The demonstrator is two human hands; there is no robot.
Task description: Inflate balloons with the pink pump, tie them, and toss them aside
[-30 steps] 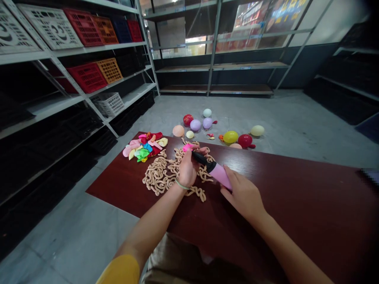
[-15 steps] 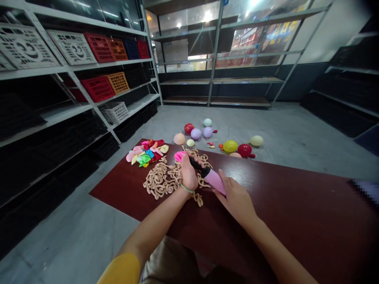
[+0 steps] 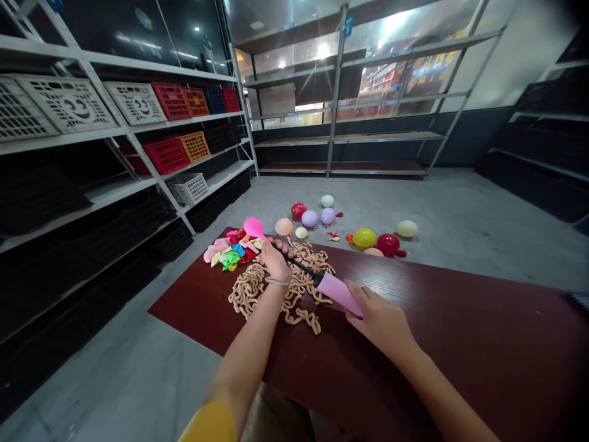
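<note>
Pink balloon (image 3: pixel 253 228), partly filled, sat just beyond the left hand (image 3: pixel 276 261), its neck at the fingers; the exact join was hidden. Pump (image 3: pixel 339 293), pink barrel and black rod, spanned the gap between the 2 hands, tilted. Left hand curled narrow around its black front end; right hand (image 3: pixel 384 320) wrapped closed on the barrel. Beige curly pieces (image 3: pixel 246 288) lay under and around the left hand; flat coloured balloons (image 3: pixel 230 252) were heaped left of it, near the far edge. Table (image 3: pixel 442 344): far edge just past the left hand, left corner off to its left, near edge under both forearms; widest stretch of tabletop ran right of the right hand. Beyond the far edge, floor (image 3: pixel 460 209) with 1 yellow balloon (image 3: pixel 364 237), 1 dark red balloon (image 3: pixel 388 244), others. Shelf rack (image 3: pixel 230 176) stood well apart, left of the hands.
</note>
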